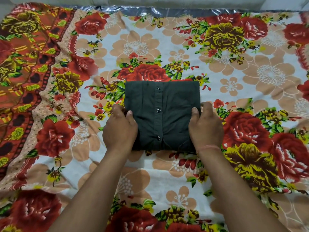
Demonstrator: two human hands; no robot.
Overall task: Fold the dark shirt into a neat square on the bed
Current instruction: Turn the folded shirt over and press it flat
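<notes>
Shirt (162, 114) lies folded between left hand (119, 129), right hand (206, 128).

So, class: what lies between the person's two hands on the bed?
In the head view, the folded dark shirt, its button placket facing up, lies between the left hand and right hand.

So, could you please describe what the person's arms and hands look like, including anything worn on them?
Both forearms are bare, with no sleeves in view and no gloves. The left hand shows no ring, watch or band. The right hand is likewise bare, but a thin reddish-orange thread bracelet circles its wrist. No other jewellery or markings show.
</notes>
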